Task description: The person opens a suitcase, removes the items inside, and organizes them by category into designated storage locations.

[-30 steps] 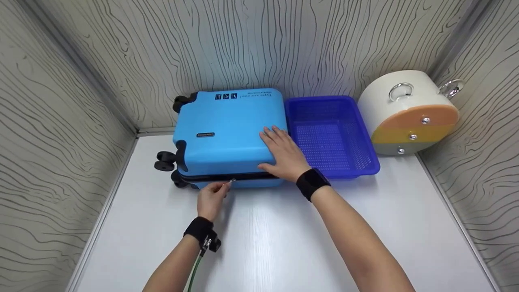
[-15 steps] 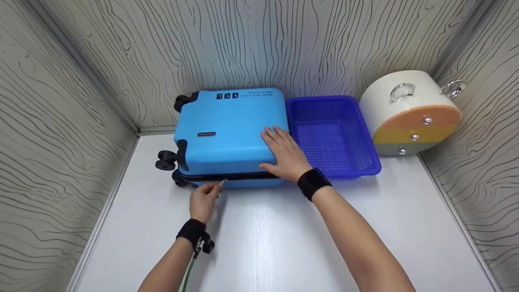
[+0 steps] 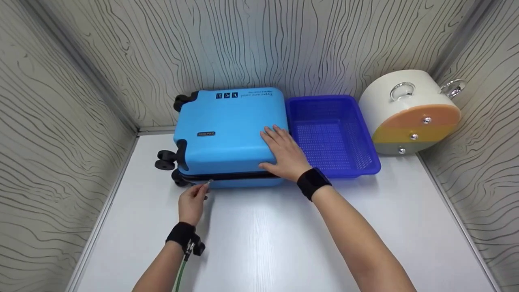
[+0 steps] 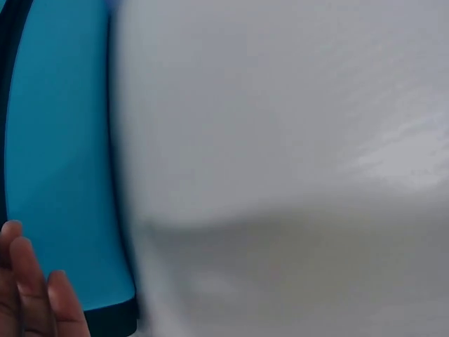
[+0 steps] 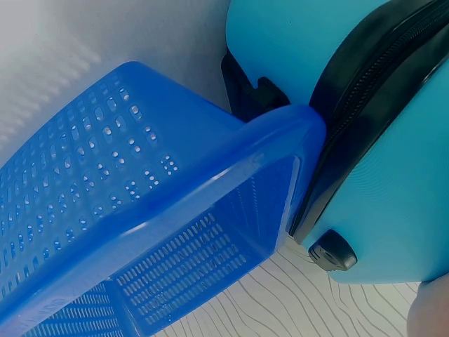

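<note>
A light blue hard-shell suitcase (image 3: 231, 121) lies flat on the white table, its black wheels on the left. Along its near side runs a black zipper band (image 3: 239, 176). My left hand (image 3: 191, 205) pinches a small shiny zipper pull (image 3: 210, 182) between thumb and fingers, near the band's left end. Only the fingers (image 4: 31, 288) of that hand show in the left wrist view, beside the blue shell. My right hand (image 3: 286, 155) rests with spread fingers on the top near corner of the suitcase, at its right end.
A blue perforated plastic basket (image 3: 375, 164) stands against the suitcase's right end. Right of it sits a cream round container (image 3: 389, 89) with a striped front and metal handles. Patterned panels (image 3: 259, 40) enclose the table at the back and sides.
My left hand has slid left along the suitcase's near side, carrying the zipper pull with it. My right hand stays in place on the suitcase.
</note>
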{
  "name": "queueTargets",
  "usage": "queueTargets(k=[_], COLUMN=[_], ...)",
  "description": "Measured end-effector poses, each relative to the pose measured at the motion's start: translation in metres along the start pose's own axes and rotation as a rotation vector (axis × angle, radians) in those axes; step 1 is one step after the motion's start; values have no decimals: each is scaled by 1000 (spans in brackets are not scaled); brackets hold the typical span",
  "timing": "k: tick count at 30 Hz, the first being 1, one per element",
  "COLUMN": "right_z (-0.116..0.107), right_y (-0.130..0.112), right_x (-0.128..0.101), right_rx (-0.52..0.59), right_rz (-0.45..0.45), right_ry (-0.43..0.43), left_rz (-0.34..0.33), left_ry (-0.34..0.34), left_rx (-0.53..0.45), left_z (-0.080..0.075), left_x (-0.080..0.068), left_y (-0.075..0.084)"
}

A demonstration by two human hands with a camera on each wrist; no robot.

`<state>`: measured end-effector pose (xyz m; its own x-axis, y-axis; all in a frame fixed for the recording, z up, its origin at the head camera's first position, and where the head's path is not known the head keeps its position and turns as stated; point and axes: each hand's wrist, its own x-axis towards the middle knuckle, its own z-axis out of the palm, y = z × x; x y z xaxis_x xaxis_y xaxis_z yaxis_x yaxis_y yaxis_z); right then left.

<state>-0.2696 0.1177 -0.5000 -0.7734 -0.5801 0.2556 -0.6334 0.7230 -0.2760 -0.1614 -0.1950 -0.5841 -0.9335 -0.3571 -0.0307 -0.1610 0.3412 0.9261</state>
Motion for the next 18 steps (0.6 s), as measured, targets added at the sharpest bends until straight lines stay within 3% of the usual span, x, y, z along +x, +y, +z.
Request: queueTargets(k=[5, 13, 18], right_z=[0, -1, -1], right_y=[0, 1, 0], right_x=[0, 0, 1], right_rx=[6, -8, -10], right_rz=[-5, 11, 5], right_ry=[2, -13, -10], left_rz=[-7, -33, -40], left_ry=[28, 158, 166], left_rx=[-12, -58, -63], left_z=[-12, -36, -43], left_x=[4, 15, 20], left_y=[-7, -20, -22])
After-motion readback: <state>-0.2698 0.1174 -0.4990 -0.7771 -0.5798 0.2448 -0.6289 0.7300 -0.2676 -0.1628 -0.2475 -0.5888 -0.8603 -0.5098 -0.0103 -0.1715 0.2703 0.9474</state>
